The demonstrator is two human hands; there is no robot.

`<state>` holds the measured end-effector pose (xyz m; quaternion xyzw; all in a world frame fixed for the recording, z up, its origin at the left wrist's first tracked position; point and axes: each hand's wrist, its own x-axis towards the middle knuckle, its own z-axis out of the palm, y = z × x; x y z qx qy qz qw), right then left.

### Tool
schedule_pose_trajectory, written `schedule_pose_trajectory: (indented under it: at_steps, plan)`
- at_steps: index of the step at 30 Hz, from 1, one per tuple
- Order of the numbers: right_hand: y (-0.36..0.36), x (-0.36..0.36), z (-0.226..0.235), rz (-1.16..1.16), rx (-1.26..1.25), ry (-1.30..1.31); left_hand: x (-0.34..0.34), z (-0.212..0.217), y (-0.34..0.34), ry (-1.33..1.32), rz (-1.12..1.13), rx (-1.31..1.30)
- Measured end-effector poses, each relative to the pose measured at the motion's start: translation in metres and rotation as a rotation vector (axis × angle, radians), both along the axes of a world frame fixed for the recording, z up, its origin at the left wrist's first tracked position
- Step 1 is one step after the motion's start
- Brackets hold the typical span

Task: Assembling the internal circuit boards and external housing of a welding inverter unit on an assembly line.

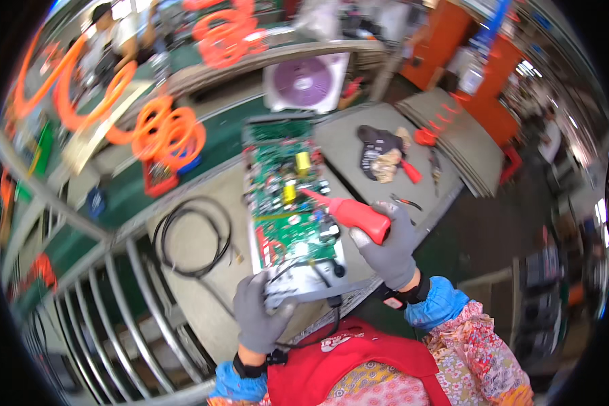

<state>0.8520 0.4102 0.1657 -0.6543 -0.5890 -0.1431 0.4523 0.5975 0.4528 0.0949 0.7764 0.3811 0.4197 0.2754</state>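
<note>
head | red tool point(358, 216) in right hand point(394, 252) | points up-left, long axis diagonal

Circuit board point(277, 233) on the bench point(189, 298) before me, my left hand point(257, 314) at its near left corner, hand tool point(362, 218) in my right hand point(394, 254). Coiled cable point(193, 272) left of it, pliers point(404, 201) right.

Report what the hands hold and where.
Right hand: red nozzled tool, gripped by its wide rear body. Left hand: at the near-left corner of the circuit-board unit; whether it grips can't be told.
</note>
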Motion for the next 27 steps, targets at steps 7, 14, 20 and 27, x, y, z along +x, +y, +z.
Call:
schedule_pose_trajectory:
  at_steps: [7,14,20,27]
  plan:
    - [-0.079,0.062,-0.043,-0.039,0.208,1.647,0.007,0.026,-0.023,0.008,0.176,-0.095]
    - [-0.197,0.110,-0.093,-0.067,0.463,2.277,0.069,0.073,-0.057,-0.111,-0.131,0.195]
    - [-0.234,0.158,-0.135,0.095,0.423,2.460,0.146,0.052,-0.100,0.110,-0.382,0.249]
    - [-0.308,0.239,-0.133,0.158,0.652,2.221,0.301,-0.041,-0.127,0.621,-0.942,0.184]
